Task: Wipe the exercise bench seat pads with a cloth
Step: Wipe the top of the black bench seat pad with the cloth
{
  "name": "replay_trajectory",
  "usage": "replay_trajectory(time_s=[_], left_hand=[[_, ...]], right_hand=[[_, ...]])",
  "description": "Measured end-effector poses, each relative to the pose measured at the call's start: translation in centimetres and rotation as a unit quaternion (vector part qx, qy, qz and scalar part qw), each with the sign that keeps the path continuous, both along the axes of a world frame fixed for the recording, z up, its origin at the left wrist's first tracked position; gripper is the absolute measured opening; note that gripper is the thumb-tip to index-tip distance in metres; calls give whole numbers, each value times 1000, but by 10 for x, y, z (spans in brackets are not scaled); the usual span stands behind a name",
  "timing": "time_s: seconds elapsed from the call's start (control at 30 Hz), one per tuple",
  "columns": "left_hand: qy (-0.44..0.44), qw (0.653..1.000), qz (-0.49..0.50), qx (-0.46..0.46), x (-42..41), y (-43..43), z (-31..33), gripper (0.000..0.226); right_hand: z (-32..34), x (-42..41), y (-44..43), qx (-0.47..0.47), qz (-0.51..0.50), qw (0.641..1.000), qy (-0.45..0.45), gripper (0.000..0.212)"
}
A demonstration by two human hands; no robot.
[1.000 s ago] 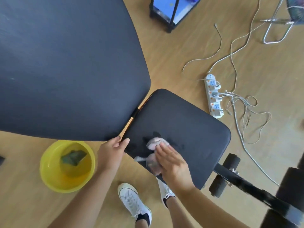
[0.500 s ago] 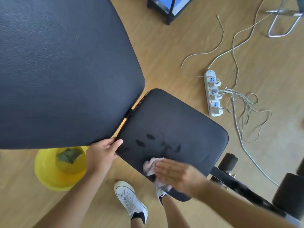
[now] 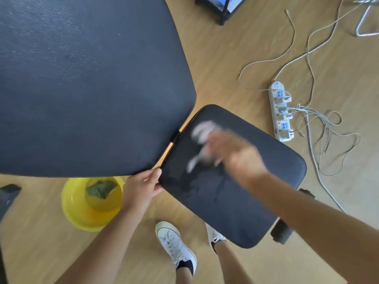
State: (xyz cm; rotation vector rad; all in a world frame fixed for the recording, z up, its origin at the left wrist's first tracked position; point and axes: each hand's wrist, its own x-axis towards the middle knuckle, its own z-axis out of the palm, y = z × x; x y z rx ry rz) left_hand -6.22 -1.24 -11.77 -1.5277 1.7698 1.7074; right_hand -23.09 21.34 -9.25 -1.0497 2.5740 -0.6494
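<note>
The black seat pad (image 3: 256, 201) of the bench lies in the middle of the view, with wet streaks on its near-left part. The large black back pad (image 3: 86, 85) fills the upper left. My right hand (image 3: 235, 154), blurred by motion, presses a pale pink cloth (image 3: 202, 130) on the far-left part of the seat pad. My left hand (image 3: 141, 187) grips the seat pad's left corner, fingers curled over the edge.
A yellow basin (image 3: 78, 214) holding water and a green cloth (image 3: 101, 189) stands on the wooden floor at the left. A white power strip (image 3: 282, 111) with tangled cables lies right of the seat. A black roller (image 3: 282, 232) sticks out under the seat. My white shoes (image 3: 176, 244) stand below.
My right hand has swept the cloth from the seat pad's near edge up toward its far-left corner. My left hand kept its hold on the corner.
</note>
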Motion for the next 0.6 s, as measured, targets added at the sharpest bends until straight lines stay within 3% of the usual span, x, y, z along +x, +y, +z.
replay_trajectory(time_s=[0.03,0.1,0.13,0.17,0.23,0.3,0.33,0.37,0.43,0.5,0.57,0.6], left_hand=[[4,1000,17,23,3,0,-1,42],[6,998,46,40,5,-1,-3,33],[-1,997,55,47,3,-1,1,28],[-5,997,55,50,2,-2,3,25],[-10,998,52,46,2,-5,-2,31],[-11,995,69,66,1,-6,0,37],[-8,995,73,74,0,-6,3,37],[-3,994,73,79,0,-7,2,34],[-2,993,73,95,0,-8,3,26],[-10,992,88,86,0,-6,3,28],[-34,991,94,85,-2,-5,3,25],[-49,990,95,88,-4,-6,3,25]], right_hand=[[0,-16,-2,17,-136,991,11,42],[-3,10,-27,10,-239,970,34,46],[-5,46,-41,2,-193,980,50,42],[-3,86,-48,-6,-90,994,60,37],[8,130,-43,-13,147,988,45,38],[8,91,-24,12,294,955,35,35],[7,56,-16,19,307,951,35,31],[7,21,-11,26,260,965,31,30],[7,-21,-19,47,55,994,79,37],[3,3,-52,56,-125,990,35,40],[3,73,-82,13,-99,995,6,43],[10,105,-89,-18,-10,1000,-8,40]])
